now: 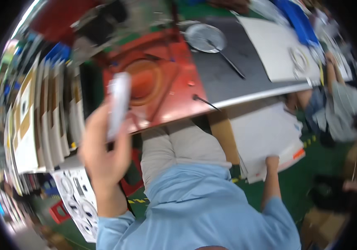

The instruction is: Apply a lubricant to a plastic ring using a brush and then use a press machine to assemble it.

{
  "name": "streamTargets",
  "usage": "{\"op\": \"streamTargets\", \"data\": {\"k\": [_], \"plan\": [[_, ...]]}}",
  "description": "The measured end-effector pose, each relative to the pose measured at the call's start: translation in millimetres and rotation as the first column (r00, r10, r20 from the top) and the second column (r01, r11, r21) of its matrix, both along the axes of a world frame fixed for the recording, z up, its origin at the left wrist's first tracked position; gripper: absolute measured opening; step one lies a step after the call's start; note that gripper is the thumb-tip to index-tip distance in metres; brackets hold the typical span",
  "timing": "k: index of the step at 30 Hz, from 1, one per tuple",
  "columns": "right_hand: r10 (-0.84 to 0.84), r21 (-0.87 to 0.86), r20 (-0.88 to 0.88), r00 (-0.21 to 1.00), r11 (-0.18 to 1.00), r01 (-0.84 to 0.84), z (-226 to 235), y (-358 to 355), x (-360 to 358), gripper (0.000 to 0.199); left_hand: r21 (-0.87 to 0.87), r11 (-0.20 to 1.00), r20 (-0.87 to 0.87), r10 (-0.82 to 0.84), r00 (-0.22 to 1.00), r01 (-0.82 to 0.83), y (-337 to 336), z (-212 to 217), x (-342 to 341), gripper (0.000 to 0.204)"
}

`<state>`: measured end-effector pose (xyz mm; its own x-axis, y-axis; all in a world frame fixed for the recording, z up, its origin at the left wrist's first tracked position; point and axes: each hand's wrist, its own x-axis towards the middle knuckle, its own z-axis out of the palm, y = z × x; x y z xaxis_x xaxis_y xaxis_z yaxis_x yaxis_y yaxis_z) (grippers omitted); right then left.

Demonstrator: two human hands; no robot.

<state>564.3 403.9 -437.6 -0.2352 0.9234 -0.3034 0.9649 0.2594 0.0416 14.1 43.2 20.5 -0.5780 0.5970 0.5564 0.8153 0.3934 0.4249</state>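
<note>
My left hand [107,143] is raised at the left, in front of the red machine bed [187,89]. Its fingers are closed around a slim white object [120,100], too smeared by motion to name. Down at the right, my right hand [272,161] grips the near edge of a stack of white sheets [262,129], its fingertips partly hidden. The sheets lie beside a brown cardboard flap [223,135], and an orange patch shows at their corner. On the red bed rests a round orange-brown ring [155,81].
A round dish [199,35] and a dark-handled tool [232,66] lie on the grey mat [216,85]. Cardboard pieces [47,112] stand upright at left, above a white sheet with printed rings [76,196]. A white board [270,50] is at far right, near another person [341,100].
</note>
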Motion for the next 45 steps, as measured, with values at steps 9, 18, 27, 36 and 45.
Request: {"op": "streamTargets", "data": {"k": [9,18,27,36,45], "plan": [[0.236,-0.058,0.092,0.967,0.971,-0.232,228,-39,-219,0.032,0.089,0.983,0.092,-0.167,0.982,0.159,51,-67,-32,0.041],[0.28,-0.212,-0.895,0.346,0.415,-0.885,407,-145,-415,0.015,0.308,0.932,0.207,-0.26,0.943,0.189,46,-84,-48,0.036],[0.777,0.566,-0.617,-0.127,0.326,-0.757,394,-195,-513,0.038,0.306,0.942,-0.263,-0.056,0.963,0.138,-97,50,-28,0.034],[0.815,0.494,-0.579,-0.003,0.348,-0.797,400,-191,-517,0.035,0.235,0.49,-0.12,0.872,0.475,-0.84,-366,127,-285,0.047],[0.931,0.392,-0.347,0.115,0.255,-0.884,390,-220,-484,0.082,-0.266,0.394,-0.072,0.902,0.426,-0.88,-447,89,-399,0.055]]}}
